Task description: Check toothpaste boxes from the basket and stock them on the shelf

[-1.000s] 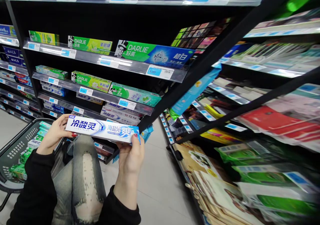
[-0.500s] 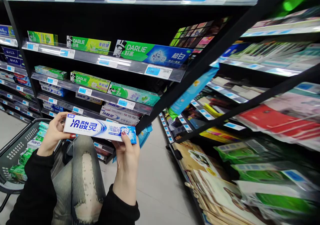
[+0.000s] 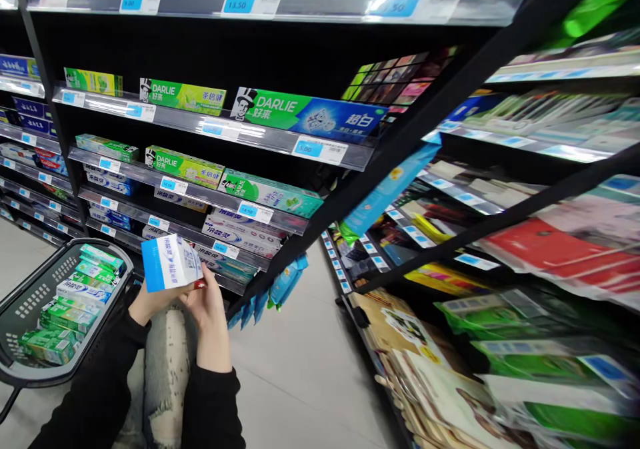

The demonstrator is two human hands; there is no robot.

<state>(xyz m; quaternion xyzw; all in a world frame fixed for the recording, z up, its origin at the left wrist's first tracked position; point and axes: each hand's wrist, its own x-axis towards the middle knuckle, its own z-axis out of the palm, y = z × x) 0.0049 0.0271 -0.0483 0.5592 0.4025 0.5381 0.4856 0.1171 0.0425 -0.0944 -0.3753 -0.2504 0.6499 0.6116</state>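
Note:
A white and blue toothpaste box (image 3: 175, 262) is held up in front of my knee, one narrow end turned toward me. My left hand (image 3: 159, 300) grips it from below, its fingers mostly hidden behind the carton. At the near right side, my right hand (image 3: 206, 300) also holds the box, a red-nailed digit pressed against it. Close behind it, more boxed toothpaste (image 3: 243, 231) lies stacked on the low shelves. To the left of my left arm stands a grey shopping basket (image 3: 131, 262) with several green and white toothpaste boxes (image 3: 83, 289) inside.
Shelves with price-tag rails (image 3: 330, 152) rise ahead, carrying green Darlie boxes (image 3: 305, 112). Blue packets (image 3: 289, 281) hang at the shelf end. Along the right, another rack (image 3: 435, 256) holds bagged goods and wooden boards (image 3: 425, 382). Grey floor (image 3: 310, 362) runs between them.
The toothpaste box has swung from lying lengthwise across both hands to pointing end-on at me. My right hand has moved left, close to my left hand. More of the basket shows.

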